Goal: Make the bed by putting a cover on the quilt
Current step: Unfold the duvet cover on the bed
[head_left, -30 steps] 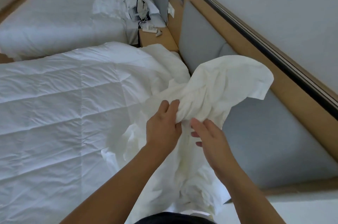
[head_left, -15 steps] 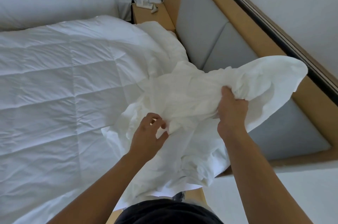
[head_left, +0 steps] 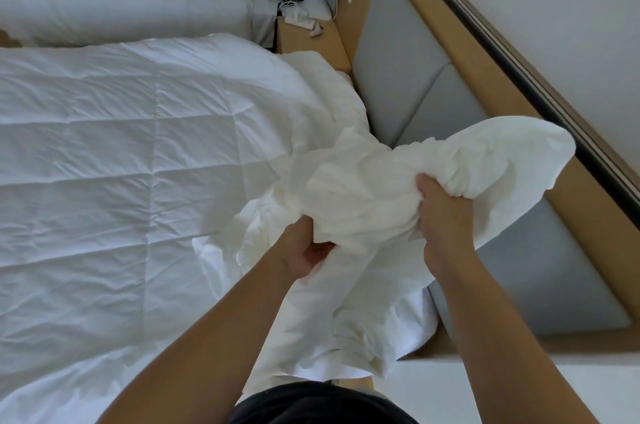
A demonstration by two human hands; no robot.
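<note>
White cover (head_left: 374, 188) bunches above the quilt's (head_left: 138, 163) near corner, right hand (head_left: 445, 215) fisted around its raised end, left hand (head_left: 304, 250) lower, fingers curled into the folds.

Soft, even light is spread throughout; the quilt (head_left: 104, 163) is tinted bluish, a faint shadow is cast toward 7 o'clock, and straight edges are slightly bowed.

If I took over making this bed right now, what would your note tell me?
Left hand grips a lower fold of the crumpled cream-white fabric cover.
Right hand grips a bunched part, raised beside the grey padded headboard.
White stitched quilt lies spread out, bare where visible.
Done: cover picked up. Left: find its opening, put the quilt inside, smooth it.
</note>
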